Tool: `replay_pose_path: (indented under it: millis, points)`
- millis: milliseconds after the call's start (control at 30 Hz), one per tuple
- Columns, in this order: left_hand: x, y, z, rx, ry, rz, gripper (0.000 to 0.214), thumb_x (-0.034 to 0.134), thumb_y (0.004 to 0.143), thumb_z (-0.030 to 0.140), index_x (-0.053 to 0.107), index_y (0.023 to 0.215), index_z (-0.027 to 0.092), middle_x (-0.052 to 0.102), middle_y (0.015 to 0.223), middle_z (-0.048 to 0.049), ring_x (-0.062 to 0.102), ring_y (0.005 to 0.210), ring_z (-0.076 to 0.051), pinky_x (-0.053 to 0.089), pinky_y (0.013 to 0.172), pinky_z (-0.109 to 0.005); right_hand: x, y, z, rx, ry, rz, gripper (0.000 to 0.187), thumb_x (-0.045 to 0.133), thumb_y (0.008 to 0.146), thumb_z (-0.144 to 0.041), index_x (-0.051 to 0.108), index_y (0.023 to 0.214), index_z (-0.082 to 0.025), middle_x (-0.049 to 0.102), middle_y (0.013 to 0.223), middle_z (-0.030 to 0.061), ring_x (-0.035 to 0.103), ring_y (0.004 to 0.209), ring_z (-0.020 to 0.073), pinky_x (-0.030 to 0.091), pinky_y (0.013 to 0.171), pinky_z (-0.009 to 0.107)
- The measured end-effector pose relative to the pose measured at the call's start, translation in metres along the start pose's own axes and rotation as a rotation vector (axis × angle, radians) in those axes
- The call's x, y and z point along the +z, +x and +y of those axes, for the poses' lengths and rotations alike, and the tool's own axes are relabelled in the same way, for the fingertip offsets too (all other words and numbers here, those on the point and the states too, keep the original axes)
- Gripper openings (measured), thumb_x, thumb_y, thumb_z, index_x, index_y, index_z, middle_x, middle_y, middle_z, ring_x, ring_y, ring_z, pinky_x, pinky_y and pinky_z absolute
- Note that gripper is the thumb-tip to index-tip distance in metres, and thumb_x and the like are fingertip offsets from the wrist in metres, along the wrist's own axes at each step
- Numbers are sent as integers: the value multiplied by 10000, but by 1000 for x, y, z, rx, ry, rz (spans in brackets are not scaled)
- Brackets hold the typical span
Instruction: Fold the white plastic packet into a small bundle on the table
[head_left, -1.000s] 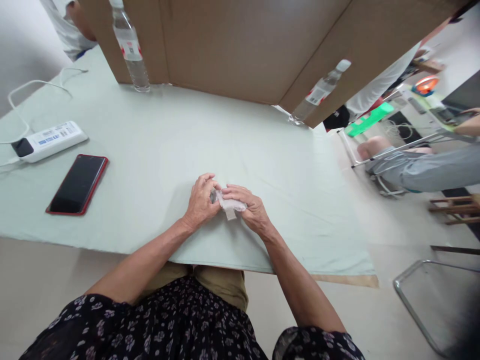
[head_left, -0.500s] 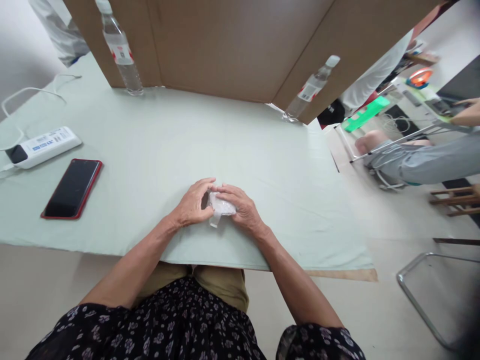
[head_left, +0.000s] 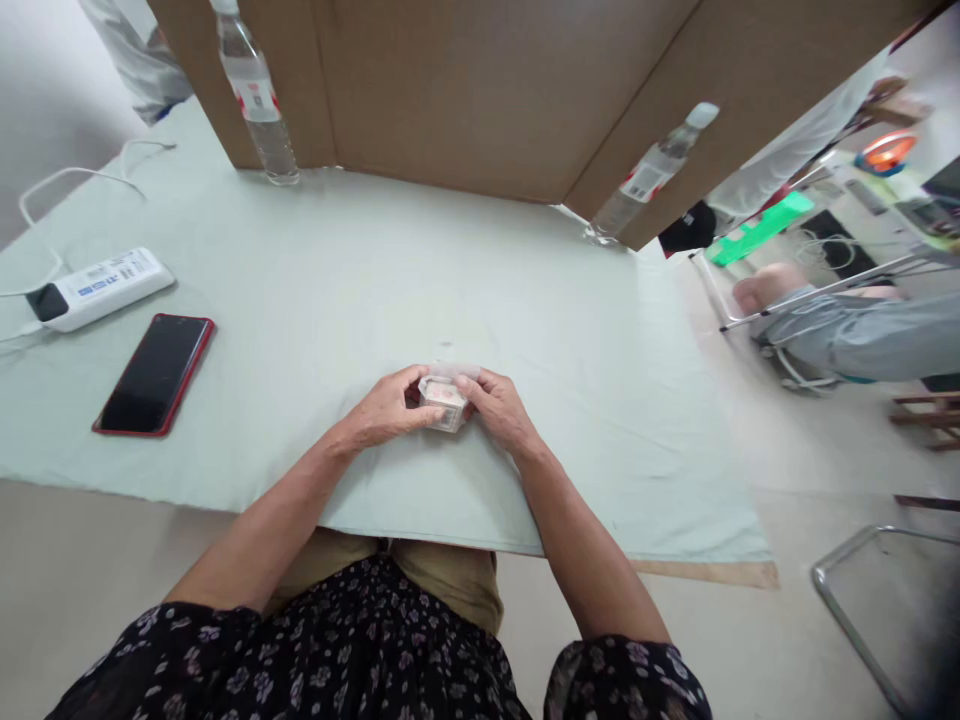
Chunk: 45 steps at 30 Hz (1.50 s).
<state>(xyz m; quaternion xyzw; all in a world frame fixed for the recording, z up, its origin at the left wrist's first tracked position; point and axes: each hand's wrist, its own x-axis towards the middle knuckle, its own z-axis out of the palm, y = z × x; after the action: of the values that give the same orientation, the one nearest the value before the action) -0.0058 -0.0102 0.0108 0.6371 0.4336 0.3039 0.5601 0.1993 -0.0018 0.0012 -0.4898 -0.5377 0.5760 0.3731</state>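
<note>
Near the front of the table, a small box (head_left: 447, 412) with pale printed sides sits between my hands, partly covered by whitish translucent wrap (head_left: 452, 370). My left hand (head_left: 385, 408) grips its left side, the thumb along the near face and the fingers behind. On the other side my right hand (head_left: 504, 408) is closed around the right edge, its thumb on top by the wrap. The fingers hide both ends of the box, and its print is too small to read.
A red-cased phone (head_left: 154, 375) and a white power strip (head_left: 101, 288) with cables lie on the left of the green tablecloth (head_left: 315, 300). Two water bottles (head_left: 259, 100) (head_left: 652, 175) stand against a cardboard panel (head_left: 465, 100). At right, a person's leg (head_left: 855, 325) and a metal chair frame (head_left: 847, 600) show.
The box has been turned in my hands, so its printed face now shows and the wrap lies along the far side. My right thumb has come on top. The view has shifted slightly.
</note>
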Motion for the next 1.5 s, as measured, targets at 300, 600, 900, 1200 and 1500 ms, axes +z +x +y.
replay_pose_path:
  millis: [300, 600, 900, 1200, 1500]
  points:
    - [4, -1, 1, -93, -29, 41, 567, 752, 717, 331, 610, 1235, 146, 683, 1163, -117, 631, 1015, -237, 509, 863, -364, -17, -11, 0, -128, -202, 230, 306, 692, 844, -475, 725, 982, -203, 713, 859, 30, 618, 733, 151, 503, 679, 291]
    - [3, 0, 2, -137, -42, -24, 556, 777, 754, 386, 586, 1224, 159, 684, 1173, -108, 637, 986, -224, 505, 838, -350, -7, -18, 3, -419, -494, 37, 497, 750, 831, -506, 647, 1232, -230, 703, 1172, 94, 646, 888, 196, 539, 805, 357]
    - [-1, 0, 8, -123, -65, -110, 562, 769, 755, 318, 592, 1271, 179, 681, 1176, -84, 625, 1014, -221, 489, 841, -326, -13, -16, 0, -347, -437, -127, 470, 773, 819, -466, 658, 1212, -236, 713, 1113, 62, 632, 818, 167, 529, 761, 321]
    - [-1, 1, 5, -155, -183, -137, 564, 778, 715, 347, 609, 1221, 163, 679, 1061, -68, 629, 929, -197, 481, 809, -313, -20, -15, 2, -291, -346, 102, 551, 699, 835, -608, 656, 1234, -230, 661, 1206, 99, 633, 898, 195, 516, 731, 329]
    - [3, 1, 9, -172, -70, -100, 505, 754, 716, 325, 609, 1170, 159, 667, 1003, -51, 605, 876, -182, 465, 752, -291, -8, -13, 10, -74, -160, 10, 672, 744, 742, -662, 633, 1210, -193, 645, 842, 13, 538, 684, 143, 465, 645, 291]
